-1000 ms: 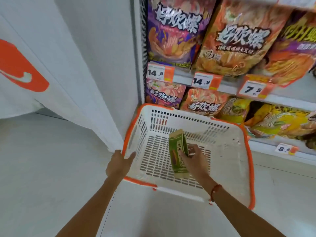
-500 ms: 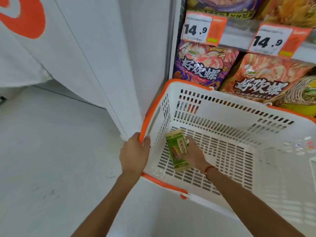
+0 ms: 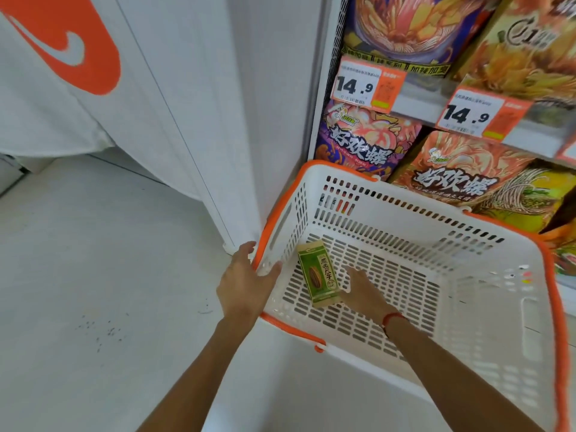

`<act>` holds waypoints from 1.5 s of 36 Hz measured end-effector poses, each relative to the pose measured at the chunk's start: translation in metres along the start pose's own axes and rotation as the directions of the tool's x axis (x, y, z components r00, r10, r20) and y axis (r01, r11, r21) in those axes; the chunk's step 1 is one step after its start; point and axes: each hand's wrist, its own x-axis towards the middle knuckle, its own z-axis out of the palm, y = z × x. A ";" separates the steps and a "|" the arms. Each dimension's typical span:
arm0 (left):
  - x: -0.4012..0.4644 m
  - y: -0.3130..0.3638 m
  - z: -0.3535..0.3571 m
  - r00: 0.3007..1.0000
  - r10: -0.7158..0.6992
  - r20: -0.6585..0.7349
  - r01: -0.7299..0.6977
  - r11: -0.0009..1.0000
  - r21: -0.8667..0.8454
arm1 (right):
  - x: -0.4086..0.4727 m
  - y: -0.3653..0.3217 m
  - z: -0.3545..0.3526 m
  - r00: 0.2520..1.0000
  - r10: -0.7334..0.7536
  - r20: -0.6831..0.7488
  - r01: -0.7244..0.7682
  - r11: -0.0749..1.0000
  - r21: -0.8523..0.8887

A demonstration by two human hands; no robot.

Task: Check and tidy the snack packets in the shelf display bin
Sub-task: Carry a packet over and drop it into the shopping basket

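Lying flat on the slotted floor of the white basket [image 3: 405,213], near its left wall, the green sunflower-seed packet [image 3: 318,281] looks light and crinkly; pinching its long edges should lift it. Its long axis runs away from the person. The right hand [image 3: 363,293] touches its edge, fingers relaxed; the left hand [image 3: 246,280] grips the orange rim.

A small green packet [image 3: 318,281] with a picture of a seed and dark writing lies flat on the floor of the bin [image 3: 405,219], near its left wall and close to the near left corner; its long side runs from the near edge toward the far edge; the bin is white plastic with many slots and an orange rim; it sits open side up.
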 end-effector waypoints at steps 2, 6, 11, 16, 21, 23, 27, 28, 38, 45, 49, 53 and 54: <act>-0.018 0.009 -0.019 0.998 -0.042 -0.040 0.042 0.999 -0.010 | -0.028 -0.005 -0.020 0.999 0.038 0.036 -0.039 0.999 0.026; -0.060 0.039 -0.070 0.998 -0.055 -0.008 0.055 0.994 0.089 | -0.098 -0.030 -0.067 0.993 0.029 0.118 -0.046 0.989 0.144; -0.113 0.096 -0.137 0.972 -0.049 0.230 0.000 0.978 0.208 | -0.205 -0.070 -0.130 0.970 -0.059 0.236 0.021 0.986 0.163; -0.171 0.171 -0.204 0.899 0.001 0.437 -0.164 0.928 0.335 | -0.312 -0.093 -0.199 0.968 -0.082 0.236 0.055 0.992 0.117; -0.223 0.246 -0.257 0.754 -0.017 0.657 -0.299 0.881 0.366 | -0.405 -0.099 -0.273 0.985 -0.038 0.169 0.002 0.979 0.203; -0.242 0.276 -0.274 0.672 -0.043 0.739 -0.315 0.887 0.338 | -0.440 -0.099 -0.303 0.979 -0.033 0.202 -0.011 0.976 0.216; -0.277 0.326 -0.296 0.592 -0.015 0.806 -0.389 0.870 0.302 | -0.506 -0.090 -0.341 0.987 0.029 0.158 -0.069 0.965 0.255; -0.284 0.337 -0.298 0.582 0.002 0.813 -0.414 0.861 0.294 | -0.520 -0.087 -0.347 0.990 0.045 0.137 -0.080 0.961 0.265; -0.330 0.404 -0.301 0.447 0.123 0.886 -0.676 0.696 0.244 | -0.622 -0.069 -0.359 0.957 0.287 -0.030 -0.251 0.879 0.405; -0.366 0.400 -0.299 0.261 0.157 0.952 -0.875 0.454 0.166 | -0.684 -0.073 -0.300 0.806 0.577 -0.132 -0.360 0.655 0.665; -0.401 0.383 -0.302 0.097 0.098 0.990 -0.946 0.318 0.061 | -0.725 -0.087 -0.251 0.690 0.712 -0.126 -0.317 0.454 0.833; -0.440 0.358 -0.297 -0.039 0.013 0.999 -0.984 0.175 -0.041 | -0.773 -0.103 -0.198 0.574 0.817 -0.062 -0.259 0.253 0.932; -0.451 0.351 -0.295 -0.068 -0.018 0.998 -0.988 0.137 -0.064 | -0.785 -0.107 -0.184 0.548 0.836 -0.042 -0.247 0.210 0.946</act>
